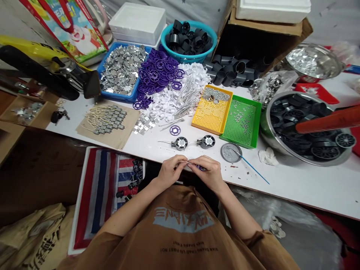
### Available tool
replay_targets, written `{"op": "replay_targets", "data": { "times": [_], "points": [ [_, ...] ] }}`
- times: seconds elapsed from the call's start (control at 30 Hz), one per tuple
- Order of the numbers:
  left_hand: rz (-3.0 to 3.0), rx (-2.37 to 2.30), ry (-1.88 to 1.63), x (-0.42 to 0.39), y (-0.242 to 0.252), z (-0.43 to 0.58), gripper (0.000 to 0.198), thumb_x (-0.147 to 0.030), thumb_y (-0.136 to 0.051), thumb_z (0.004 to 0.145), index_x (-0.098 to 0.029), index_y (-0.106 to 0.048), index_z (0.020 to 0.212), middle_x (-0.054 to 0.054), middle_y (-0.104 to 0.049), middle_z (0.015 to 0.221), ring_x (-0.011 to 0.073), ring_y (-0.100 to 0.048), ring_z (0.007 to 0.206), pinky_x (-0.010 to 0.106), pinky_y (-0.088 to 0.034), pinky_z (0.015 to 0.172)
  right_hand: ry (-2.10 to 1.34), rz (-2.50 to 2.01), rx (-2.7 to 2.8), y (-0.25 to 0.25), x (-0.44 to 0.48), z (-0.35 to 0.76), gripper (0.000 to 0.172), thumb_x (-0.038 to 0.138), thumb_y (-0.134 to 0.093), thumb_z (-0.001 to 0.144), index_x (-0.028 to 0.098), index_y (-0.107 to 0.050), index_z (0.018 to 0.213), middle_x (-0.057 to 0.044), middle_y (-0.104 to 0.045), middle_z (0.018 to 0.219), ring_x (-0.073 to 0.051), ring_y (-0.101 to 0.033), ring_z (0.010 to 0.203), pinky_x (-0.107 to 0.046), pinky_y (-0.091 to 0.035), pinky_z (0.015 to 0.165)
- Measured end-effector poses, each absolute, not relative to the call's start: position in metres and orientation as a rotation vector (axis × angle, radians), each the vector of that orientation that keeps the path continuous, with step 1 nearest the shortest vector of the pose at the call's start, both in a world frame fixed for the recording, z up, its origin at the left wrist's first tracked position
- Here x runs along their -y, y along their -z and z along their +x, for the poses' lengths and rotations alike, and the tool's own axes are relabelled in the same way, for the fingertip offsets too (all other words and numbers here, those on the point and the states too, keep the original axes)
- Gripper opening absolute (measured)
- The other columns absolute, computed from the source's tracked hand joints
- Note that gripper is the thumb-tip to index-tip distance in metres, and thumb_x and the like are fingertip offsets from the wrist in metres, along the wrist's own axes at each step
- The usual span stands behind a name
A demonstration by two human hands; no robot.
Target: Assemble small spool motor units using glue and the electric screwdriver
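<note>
At the table's front edge, my left hand (171, 170) and my right hand (207, 171) meet with fingertips pinched together. A purple plastic piece (200, 167) shows partly beneath my right fingers. Between the fingertips there is something small and pale, too hidden to name. Just beyond my hands stand two round black housings, the left one (180, 143) with thin wires and the right one (208, 141), both with silvery centres. A loose purple spoked ring (174, 130) lies behind them. To the right sits a round dish of grey paste (231, 152) with a blue stick (255, 169) resting on it.
A yellow tray (209, 118) and a green tray (239, 135) hold small metal parts. Behind lie purple rings (157, 69), white strips (194, 77) and a blue bin (120, 98) of metal pieces. Wired blocks (109, 120) rest left; a metal bowl (266, 131) of black parts stands right.
</note>
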State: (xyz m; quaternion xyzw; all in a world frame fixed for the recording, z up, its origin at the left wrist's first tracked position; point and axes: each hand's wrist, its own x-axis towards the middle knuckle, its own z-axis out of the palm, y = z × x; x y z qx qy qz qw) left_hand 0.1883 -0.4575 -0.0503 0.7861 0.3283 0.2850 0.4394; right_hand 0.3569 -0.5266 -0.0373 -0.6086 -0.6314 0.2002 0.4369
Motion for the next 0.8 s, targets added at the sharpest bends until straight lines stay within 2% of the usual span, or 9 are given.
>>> {"op": "replay_targets", "data": {
  "times": [0.1, 0.23, 0.33, 0.5, 0.7, 0.8],
  "points": [
    [1.963, -0.799, -0.807, 0.446, 0.047, 0.186, 0.017, -0.026, -0.052, 0.092, -0.019, -0.059, 0.107, 0.007, -0.07, 0.1, 0.0157, -0.068, 0.091, 0.029, -0.053, 0.083, -0.438, -1.507, 1.539, 0.028, 0.519, 0.36, 0.009, 0.02, -0.064, 0.086, 0.022, -0.072, 0.087, -0.003, -0.073, 0.076, -0.015, -0.066, 0.068, -0.029, -0.052, 0.064],
    [2.108, -0.923, -1.031, 0.416, 0.048, 0.178, 0.011, -0.022, -0.054, 0.092, -0.02, -0.063, 0.098, 0.006, -0.07, 0.098, 0.0185, -0.063, 0.097, 0.037, -0.051, 0.09, -0.232, -1.597, 1.523, 0.013, 0.506, 0.37, 0.01, 0.019, -0.062, 0.086, 0.023, -0.07, 0.083, -0.001, -0.07, 0.07, -0.015, -0.064, 0.064, -0.03, -0.05, 0.062],
    [2.27, -1.016, -1.033, 0.4, 0.064, 0.175, 0.011, -0.022, -0.056, 0.091, -0.02, -0.066, 0.094, 0.006, -0.07, 0.093, 0.0198, -0.061, 0.093, 0.038, -0.051, 0.087, -0.121, -1.656, 1.595, 0.009, 0.495, 0.375, 0.01, 0.019, -0.061, 0.086, 0.024, -0.069, 0.082, -0.001, -0.068, 0.067, -0.015, -0.063, 0.063, -0.029, -0.048, 0.061],
    [2.377, -1.039, -0.998, 0.397, 0.095, 0.179, 0.015, -0.025, -0.061, 0.088, -0.02, -0.067, 0.101, 0.007, -0.069, 0.097, 0.0225, -0.059, 0.096, 0.039, -0.051, 0.088, -0.068, -1.686, 1.72, 0.015, 0.479, 0.372, 0.008, 0.018, -0.061, 0.086, 0.022, -0.068, 0.086, -0.002, -0.069, 0.07, -0.015, -0.061, 0.064, -0.027, -0.047, 0.061],
    [2.391, -1.031, -1.051, 0.397, 0.104, 0.183, 0.009, -0.02, -0.058, 0.089, -0.019, -0.067, 0.091, 0.006, -0.066, 0.082, 0.0197, -0.06, 0.084, 0.034, -0.051, 0.079, -0.089, -1.724, 1.743, 0.016, 0.47, 0.362, 0.008, 0.016, -0.06, 0.086, 0.021, -0.067, 0.085, -0.002, -0.068, 0.069, -0.015, -0.061, 0.063, -0.027, -0.047, 0.061],
    [2.379, -1.01, -1.007, 0.397, 0.104, 0.185, 0.01, -0.021, -0.057, 0.09, -0.019, -0.066, 0.091, 0.006, -0.066, 0.082, 0.0182, -0.06, 0.08, 0.032, -0.051, 0.076, -0.073, -1.759, 1.737, 0.016, 0.47, 0.358, 0.009, 0.016, -0.059, 0.086, 0.021, -0.066, 0.084, -0.002, -0.067, 0.067, -0.015, -0.061, 0.063, -0.027, -0.045, 0.059]
  ]
}}
